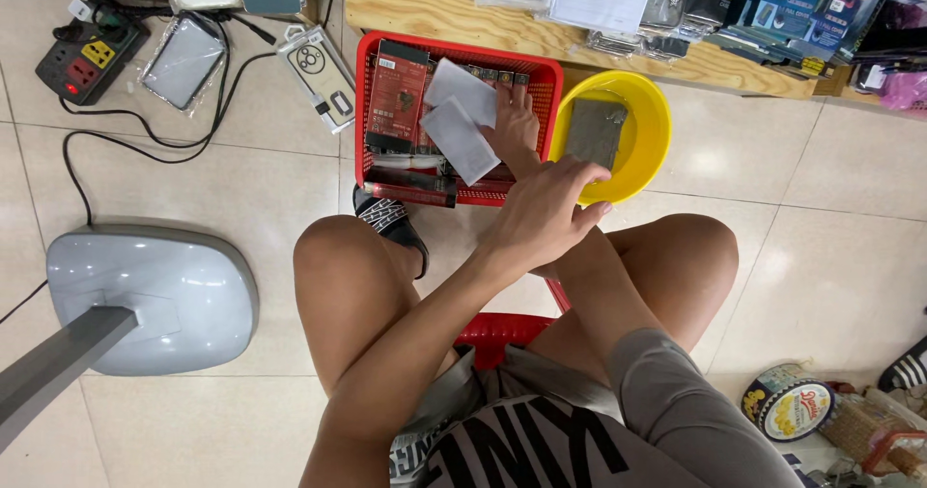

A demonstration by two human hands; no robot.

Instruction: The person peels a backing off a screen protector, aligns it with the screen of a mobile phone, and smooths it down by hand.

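My right hand (514, 126) reaches into a red plastic basket (363, 102) on the floor. It grips the edge of a white flat packet (458, 140) that lies tilted over dark red boxes (398, 92). A second white packet (458, 86) lies just behind it. My left hand (543, 216) crosses over my right forearm, back up and fingers curled, next to the rim of a yellow bowl (649, 131). A grey flat pack (595, 131) lies in the bowl. What the left palm holds is hidden.
A grey fan base (154, 295) stands on the tiled floor at left, a black power strip (89, 55) with cables behind it. Phone cases in clear packs (319, 73) lie near a wooden shelf (415, 5). I sit on a red stool (497, 332); a round tin (787, 403) is at right.
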